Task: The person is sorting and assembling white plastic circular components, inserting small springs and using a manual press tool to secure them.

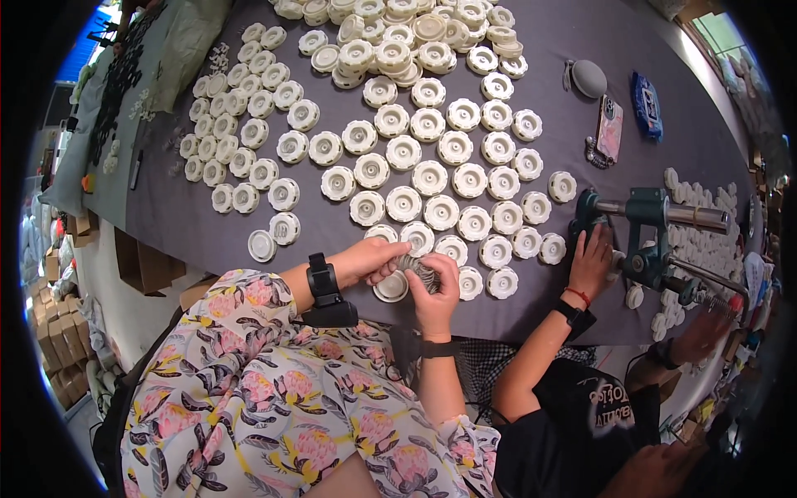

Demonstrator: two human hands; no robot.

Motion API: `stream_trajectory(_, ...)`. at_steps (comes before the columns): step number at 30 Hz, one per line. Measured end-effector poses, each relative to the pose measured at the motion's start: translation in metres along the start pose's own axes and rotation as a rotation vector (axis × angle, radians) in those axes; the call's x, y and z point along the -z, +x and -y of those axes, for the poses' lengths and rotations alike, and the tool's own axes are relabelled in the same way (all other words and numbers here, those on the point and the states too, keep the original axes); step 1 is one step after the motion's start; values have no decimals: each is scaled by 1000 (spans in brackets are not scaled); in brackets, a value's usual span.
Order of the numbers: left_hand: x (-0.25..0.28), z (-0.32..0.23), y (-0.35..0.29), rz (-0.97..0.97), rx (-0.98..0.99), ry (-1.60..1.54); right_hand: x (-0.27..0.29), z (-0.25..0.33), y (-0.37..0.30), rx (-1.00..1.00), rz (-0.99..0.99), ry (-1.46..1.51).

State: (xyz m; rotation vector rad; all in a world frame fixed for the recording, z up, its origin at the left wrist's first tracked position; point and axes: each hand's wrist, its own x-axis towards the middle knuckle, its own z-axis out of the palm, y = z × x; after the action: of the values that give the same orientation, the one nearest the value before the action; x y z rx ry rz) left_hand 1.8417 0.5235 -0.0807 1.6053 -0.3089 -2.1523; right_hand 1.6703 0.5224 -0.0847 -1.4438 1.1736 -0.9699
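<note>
Near the table's front edge, my right hand (438, 292) is closed around a grey bundle of thin metal coils (422, 272). My left hand (371, 259) meets the bundle from the left, fingers curled and thumb and forefinger pinched at its edge; what they pinch is too small to make out. Just below my hands lies a round cream plastic cap (390, 287), partly covered by my fingers. Rows of similar caps with notched rims, such as this one (429, 178), lie hollow side up beyond my hands. A cap at the left (284, 228) has a small coil showing in it.
A heap of caps (398, 50) stands at the far side. To the right, a co-worker's hand (591, 257) rests by a green hand press (647, 224). A phone (609, 129), a grey round device (589, 79) and a blue packet (647, 106) lie at the far right.
</note>
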Motion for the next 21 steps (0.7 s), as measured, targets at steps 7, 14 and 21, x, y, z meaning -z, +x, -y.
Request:
stream_trajectory(7, 3, -10, -9, -23, -156, 277, -6, -16, -8, -318, 182, 271)
stream_trajectory(14, 6, -4, -27, -53, -743, 457, -7, -8, -6, -667, 135, 633)
stream_trajectory(21, 21, -6, -32, 54, -314, 193, -14, -16, -11, -248, -19, 254)
